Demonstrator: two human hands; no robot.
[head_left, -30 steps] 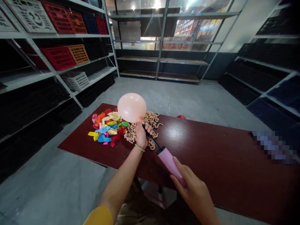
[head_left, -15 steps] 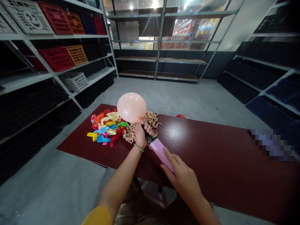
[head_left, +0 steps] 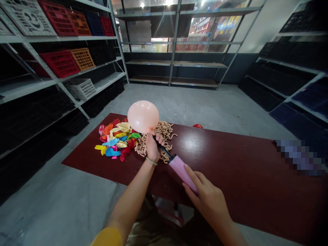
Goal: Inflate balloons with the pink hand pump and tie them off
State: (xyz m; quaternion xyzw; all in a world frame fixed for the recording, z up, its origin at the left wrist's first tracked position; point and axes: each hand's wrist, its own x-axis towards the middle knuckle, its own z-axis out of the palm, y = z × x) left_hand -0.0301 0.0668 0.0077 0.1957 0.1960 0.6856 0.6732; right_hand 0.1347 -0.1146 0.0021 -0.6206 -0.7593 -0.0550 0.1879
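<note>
An inflated pale pink balloon [head_left: 142, 116] sits on the nozzle end of a balloon pump [head_left: 182, 172] with a pink barrel and a black rod. My left hand [head_left: 153, 147] is closed around the balloon's neck and the pump's black front end. Behind it, the nozzle itself is hidden by my fingers. My right hand [head_left: 206, 193] grips the pink barrel, and a length of black rod shows between the two hands. Uninflated balloons [head_left: 118, 138] in many colours lie heaped to the left. Beside and beneath my left hand is a pile of tan, curly worm-like pieces [head_left: 164, 131].
All this is over a dark red-brown table [head_left: 225, 164]. A pixelated patch [head_left: 298, 157] covers something at its right end. A red item [head_left: 197, 126] shows at the far edge. Shelves with crates [head_left: 58, 63] stand left, and a metal rack [head_left: 174, 65] stands behind.
My right hand has drawn the pink barrel back, down and to the right, exposing more black rod. My left hand and the balloon have stayed nearly in place.
</note>
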